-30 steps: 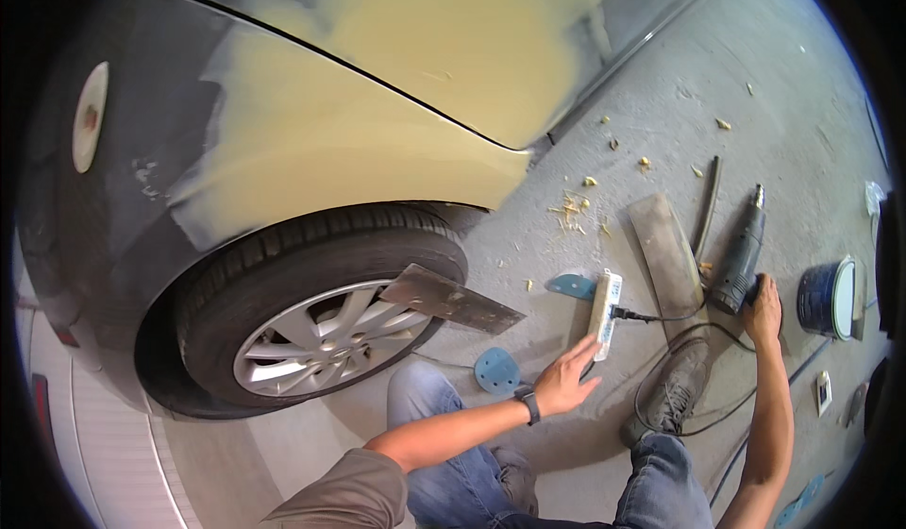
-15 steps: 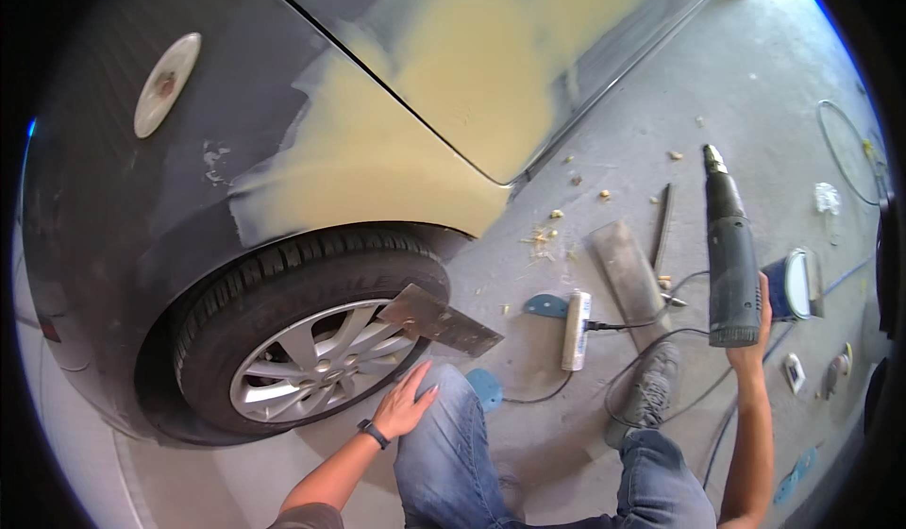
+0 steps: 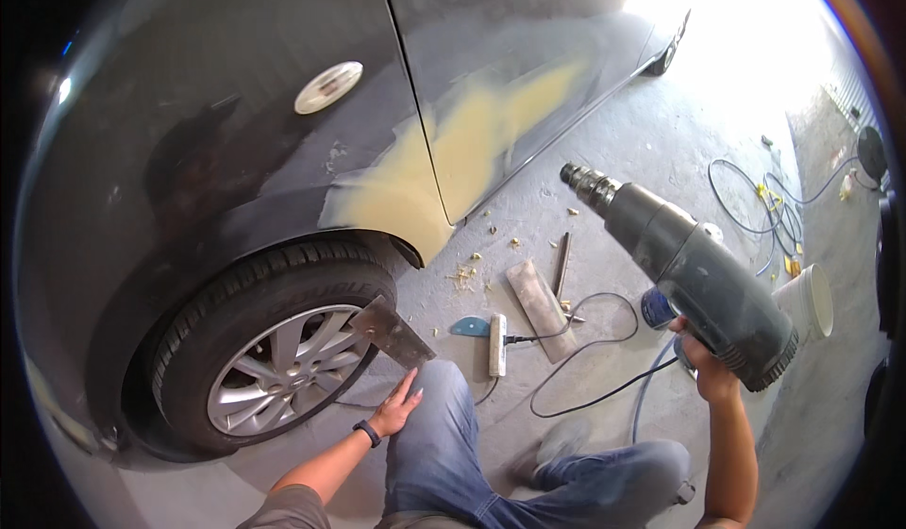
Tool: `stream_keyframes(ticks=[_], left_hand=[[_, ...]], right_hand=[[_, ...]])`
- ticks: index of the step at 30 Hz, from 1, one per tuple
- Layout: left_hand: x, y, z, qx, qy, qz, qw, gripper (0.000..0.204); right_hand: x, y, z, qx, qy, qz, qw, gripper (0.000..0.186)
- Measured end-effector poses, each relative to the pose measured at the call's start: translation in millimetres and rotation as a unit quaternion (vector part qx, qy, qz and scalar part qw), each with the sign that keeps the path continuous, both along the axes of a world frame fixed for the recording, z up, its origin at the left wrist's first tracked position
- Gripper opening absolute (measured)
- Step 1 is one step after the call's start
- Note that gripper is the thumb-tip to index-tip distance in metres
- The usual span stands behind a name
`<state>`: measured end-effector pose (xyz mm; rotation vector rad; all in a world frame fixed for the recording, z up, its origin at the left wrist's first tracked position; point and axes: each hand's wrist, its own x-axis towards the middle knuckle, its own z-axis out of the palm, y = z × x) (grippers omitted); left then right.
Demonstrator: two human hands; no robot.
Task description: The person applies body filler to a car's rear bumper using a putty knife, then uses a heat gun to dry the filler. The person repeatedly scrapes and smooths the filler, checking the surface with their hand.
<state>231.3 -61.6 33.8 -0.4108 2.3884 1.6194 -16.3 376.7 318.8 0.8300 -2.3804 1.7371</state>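
Note:
My right hand (image 3: pixel 710 364) is closed around the handle of a dark heat gun (image 3: pixel 694 279). Its metal nozzle points up and left, toward the dark car's door (image 3: pixel 514 48). On my bent left knee lies my left hand (image 3: pixel 394 410), fingers stretched out. Just beyond its fingertips a flat metal scraper blade (image 3: pixel 394 333) overlaps the front wheel (image 3: pixel 293 378); I see no grip on it. A patch of yellowish filler (image 3: pixel 469 142) spreads across the grey-sanded fender (image 3: pixel 377 175) and door, above and behind the wheel arch.
On the concrete lie a white power strip (image 3: pixel 497 345), a long sanding block (image 3: pixel 540 310), a dark bar (image 3: pixel 563 265), a blue sanding disc (image 3: pixel 469 326) and several crumbs. Black cable loops below the heat gun. At right are a blue can (image 3: pixel 658 308), a white bucket (image 3: pixel 813 304) and coiled hose (image 3: pixel 746 203).
The heat gun has turned from upright to tilted left and appears larger. My right leg has shifted. The view has swung, showing more of the car and floor; my left hand remains on the knee.

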Motion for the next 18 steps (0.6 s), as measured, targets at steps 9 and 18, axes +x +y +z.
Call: stream_keyframes(ticks=[9, 18], left_hand=[[-0.6, 7.2, 70.8, -0.25, -0.096, -0.066, 0.961, 0.068], [-118.9, -0.4, 299.4, -0.695, 0.169, -0.093, 0.693, 0.072]], right_hand=[[-20.7, -65.9, -68.7, -0.157, -0.116, -0.009, 0.981, 0.023], [-76.8, -78.5, -177.8, -0.214, -0.22, 0.095, 0.947, 0.015]])
